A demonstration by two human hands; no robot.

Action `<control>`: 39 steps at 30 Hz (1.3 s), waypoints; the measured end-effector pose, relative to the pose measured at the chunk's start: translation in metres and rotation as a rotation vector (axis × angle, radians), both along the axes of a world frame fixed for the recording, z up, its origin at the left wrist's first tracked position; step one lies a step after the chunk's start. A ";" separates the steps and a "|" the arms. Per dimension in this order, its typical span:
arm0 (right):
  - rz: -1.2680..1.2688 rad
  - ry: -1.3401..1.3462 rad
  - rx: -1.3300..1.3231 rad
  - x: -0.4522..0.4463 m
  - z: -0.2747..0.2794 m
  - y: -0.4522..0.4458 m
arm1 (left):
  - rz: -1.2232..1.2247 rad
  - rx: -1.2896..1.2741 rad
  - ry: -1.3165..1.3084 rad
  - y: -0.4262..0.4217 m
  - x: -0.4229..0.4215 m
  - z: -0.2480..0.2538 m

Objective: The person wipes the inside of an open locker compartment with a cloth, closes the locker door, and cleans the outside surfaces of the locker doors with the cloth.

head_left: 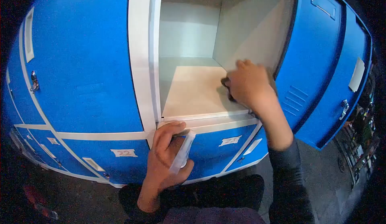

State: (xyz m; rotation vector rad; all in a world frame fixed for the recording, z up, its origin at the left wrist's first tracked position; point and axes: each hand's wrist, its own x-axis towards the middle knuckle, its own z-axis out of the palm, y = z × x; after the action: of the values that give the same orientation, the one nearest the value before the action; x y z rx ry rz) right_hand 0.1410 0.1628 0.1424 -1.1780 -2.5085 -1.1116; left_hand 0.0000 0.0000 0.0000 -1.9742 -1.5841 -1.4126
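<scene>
Open locker compartment (197, 91): right hand (248, 84) inside, left hand (164, 156) at front edge (213, 122).

The open locker (191, 37) leaves passage at left (the right hand (249, 83) and open door (315, 51) crowd the right).

The right hand (250, 83) is in the locker compartment (197, 87), whose sill (219, 122) lies ahead of the left hand (165, 159); its door (315, 59) stands right of both hands, the "22" label (124, 153) left.

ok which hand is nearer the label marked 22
Left. The left hand is right of the 22 label; the right hand is farther off, higher up, inside the open locker.
</scene>
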 end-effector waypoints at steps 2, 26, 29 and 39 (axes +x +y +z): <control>0.247 0.158 0.017 0.037 -0.013 -0.028 | 0.034 0.007 0.025 -0.001 0.000 0.000; 0.761 0.867 0.238 0.120 -0.018 -0.054 | -0.167 -0.213 -0.538 -0.012 0.038 0.021; 0.743 0.608 -0.097 0.061 -0.025 -0.037 | -0.128 -0.135 -0.363 -0.014 0.029 0.019; 0.739 0.086 -0.549 -0.018 -0.059 0.013 | 0.022 -0.094 0.016 -0.025 0.003 0.016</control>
State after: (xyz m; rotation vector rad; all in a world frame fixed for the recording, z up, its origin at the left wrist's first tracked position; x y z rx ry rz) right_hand 0.1230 0.1754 0.0832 -0.2594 -2.8575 -0.1924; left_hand 0.0026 -0.0251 0.0159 -2.0081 -1.6892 -1.3332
